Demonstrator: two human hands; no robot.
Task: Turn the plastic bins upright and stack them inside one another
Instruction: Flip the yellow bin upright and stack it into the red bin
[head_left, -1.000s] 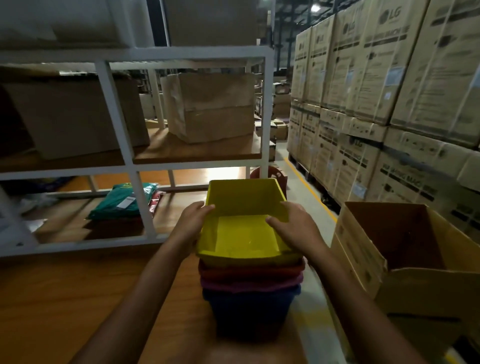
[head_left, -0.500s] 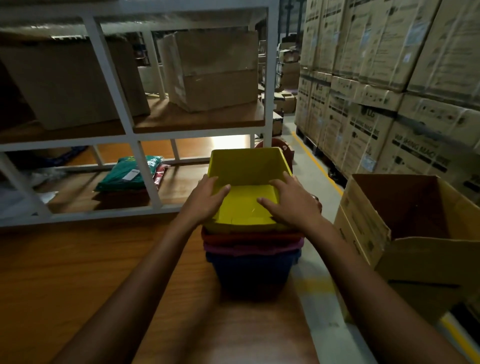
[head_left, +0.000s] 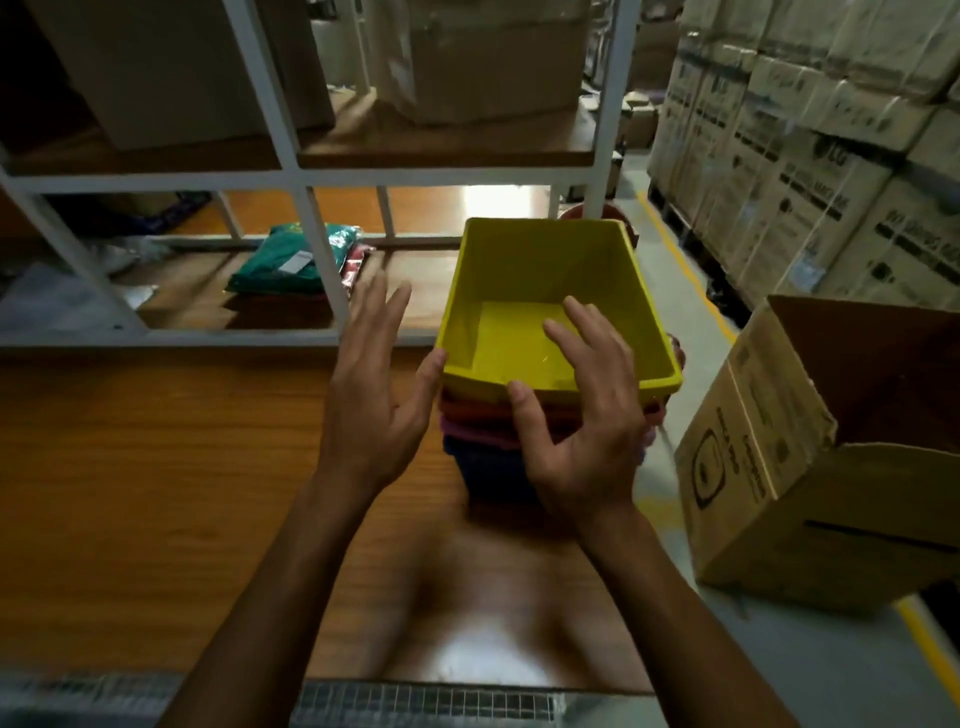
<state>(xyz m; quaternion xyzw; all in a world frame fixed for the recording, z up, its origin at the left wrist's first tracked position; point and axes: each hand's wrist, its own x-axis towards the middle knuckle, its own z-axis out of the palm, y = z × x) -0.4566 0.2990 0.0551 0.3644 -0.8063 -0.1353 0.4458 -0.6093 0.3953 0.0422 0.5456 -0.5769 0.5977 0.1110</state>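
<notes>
A yellow bin (head_left: 545, 270) stands upright as the top of a nested stack near the right end of the wooden table (head_left: 156, 493). Under it show the rims of a red bin (head_left: 478, 408), a pink bin (head_left: 475, 432) and a dark blue bin (head_left: 488, 473) at the bottom. My left hand (head_left: 376, 384) hovers just left of the stack, fingers spread, thumb close to the yellow rim's near-left corner. My right hand (head_left: 582, 415) is spread over the near edge of the stack, holding nothing.
A white metal shelf rack (head_left: 311, 249) stands behind the table with cardboard boxes and a green packet (head_left: 280, 265) on it. An open cardboard box (head_left: 810, 457) sits on the floor to the right. Stacked cartons (head_left: 810, 156) line the aisle.
Both hands have lifted off the yellow bin and drawn back with fingers spread. The yellow bin now sits lower in the stack. The camera has tilted down.
</notes>
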